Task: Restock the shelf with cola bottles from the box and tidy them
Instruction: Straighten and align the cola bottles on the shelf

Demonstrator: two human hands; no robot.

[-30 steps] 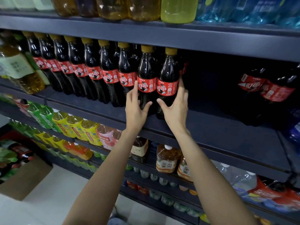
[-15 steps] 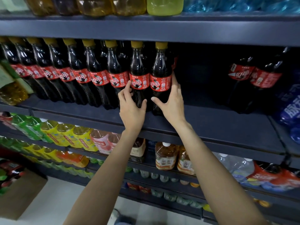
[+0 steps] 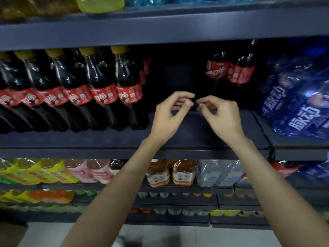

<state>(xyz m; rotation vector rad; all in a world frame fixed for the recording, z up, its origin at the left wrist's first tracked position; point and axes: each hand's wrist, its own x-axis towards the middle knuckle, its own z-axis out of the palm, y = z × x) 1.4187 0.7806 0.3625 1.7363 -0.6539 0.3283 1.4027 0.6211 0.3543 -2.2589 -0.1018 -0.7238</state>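
**Empty gap on the cola shelf, both hands holding nothing**

The shelf [image 3: 178, 139] is carrying a front row of cola bottles [image 3: 99, 93] along its left part, and two more cola bottles [image 3: 229, 70] are standing deep at the back right. Between them a bare gap is staying open. The left hand [image 3: 169, 116] and the right hand [image 3: 222, 116] are hovering over this gap, fingers loosely curled, gripping nothing. The box is not visible. Risk, in my judgement: reaching to the back pair, a forearm may knock the end bottle [image 3: 128, 90] off the front edge.
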